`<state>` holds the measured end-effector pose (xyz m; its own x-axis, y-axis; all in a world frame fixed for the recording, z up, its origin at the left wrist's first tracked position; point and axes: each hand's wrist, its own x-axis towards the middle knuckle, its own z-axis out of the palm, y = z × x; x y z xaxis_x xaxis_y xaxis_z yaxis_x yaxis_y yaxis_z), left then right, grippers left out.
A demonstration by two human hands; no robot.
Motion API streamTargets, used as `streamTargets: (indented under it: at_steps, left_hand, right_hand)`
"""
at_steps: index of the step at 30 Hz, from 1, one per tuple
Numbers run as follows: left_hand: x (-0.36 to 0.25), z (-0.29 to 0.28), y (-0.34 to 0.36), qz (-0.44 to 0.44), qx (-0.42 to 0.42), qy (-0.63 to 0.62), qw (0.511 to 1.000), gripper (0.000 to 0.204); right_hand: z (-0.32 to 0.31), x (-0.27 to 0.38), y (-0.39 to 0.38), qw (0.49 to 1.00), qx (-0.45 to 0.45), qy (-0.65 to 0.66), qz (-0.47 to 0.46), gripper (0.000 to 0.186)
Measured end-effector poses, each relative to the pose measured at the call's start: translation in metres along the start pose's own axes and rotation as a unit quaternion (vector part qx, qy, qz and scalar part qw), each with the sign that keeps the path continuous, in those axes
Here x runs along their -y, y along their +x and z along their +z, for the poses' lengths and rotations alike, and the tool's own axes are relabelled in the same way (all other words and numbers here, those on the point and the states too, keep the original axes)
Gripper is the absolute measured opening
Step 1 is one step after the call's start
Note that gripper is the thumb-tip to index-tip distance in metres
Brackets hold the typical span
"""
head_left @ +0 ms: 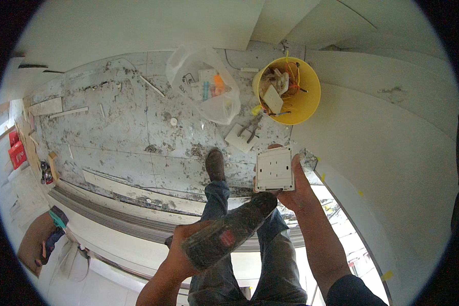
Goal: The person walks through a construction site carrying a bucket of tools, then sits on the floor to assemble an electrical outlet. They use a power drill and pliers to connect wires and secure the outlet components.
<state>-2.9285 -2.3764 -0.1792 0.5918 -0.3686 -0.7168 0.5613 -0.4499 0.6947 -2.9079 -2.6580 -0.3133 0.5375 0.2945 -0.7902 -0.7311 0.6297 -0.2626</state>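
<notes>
Gripping a dusty dark power tool point(227, 237) in the left hand point(182, 250), slanted right, apparently to aim its nose at the white square plate point(274, 171); cradling that plate from beneath in the right hand point(297, 191), over the near right corner of the floor point(122, 122), presumably to steady it; hemmed in towards the floor's far edge by a clear plastic bag point(228, 107), pliers point(248, 133) on a second white plate point(236, 139), and a yellow bucket point(309, 94) of scraps point(273, 99), possibly in the way of a forward step
</notes>
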Motion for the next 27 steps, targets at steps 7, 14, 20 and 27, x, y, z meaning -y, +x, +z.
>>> streamTargets:
  at_steps: [7, 14, 20, 27]
  left_hand:
    - [-0.003, 0.023, -0.002, 0.023, -0.07, 0.065, 0.995, 0.033]
    - [0.003, 0.03, -0.005, 0.049, -0.066, 0.156, 0.984, 0.033]
    - [0.004, 0.001, 0.005, 0.03, 0.02, 0.047, 0.998, 0.039]
    - [0.006, 0.018, 0.004, 0.101, -0.074, 0.113, 0.986, 0.041]
  right_hand:
    - [0.022, 0.005, -0.004, 0.994, -0.105, -0.029, 0.01, 0.077]
    - [0.018, 0.0, -0.003, 0.994, -0.112, 0.001, -0.006, 0.078]
    - [-0.008, -0.001, -0.005, 1.0, -0.009, 0.014, 0.026, 0.076]
    - [0.008, 0.008, -0.007, 0.998, -0.052, -0.024, 0.026, 0.077]
